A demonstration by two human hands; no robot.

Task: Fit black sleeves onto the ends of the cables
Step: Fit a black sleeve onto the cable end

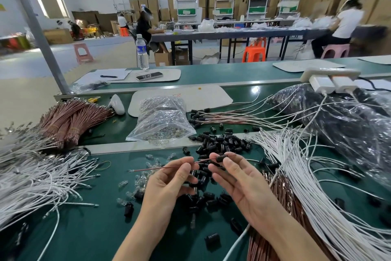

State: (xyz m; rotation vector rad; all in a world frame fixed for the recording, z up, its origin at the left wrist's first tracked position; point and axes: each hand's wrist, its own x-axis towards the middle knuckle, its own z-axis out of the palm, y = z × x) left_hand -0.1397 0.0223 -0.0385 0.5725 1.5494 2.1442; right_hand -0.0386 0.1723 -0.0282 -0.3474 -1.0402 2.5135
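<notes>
My left hand (169,184) pinches a thin brown cable (156,168) that runs level, its metal tip pointing left. My right hand (239,180) pinches a black sleeve (220,158) threaded on the cable's right end, and the wire sticks out past it to the right. Under both hands lies a pile of loose black sleeves (224,142) on the green table (84,224). Cables fitted with sleeves (222,118) lie in a row behind the pile.
White cables (306,176) fan out at right over a brown bundle (281,193); more white cables (31,174) and brown bundles (69,121) lie at left. A clear bag (163,121) sits centre, a large dark bag (342,121) at right. Small clear bulbs (135,178) are scattered near my left hand.
</notes>
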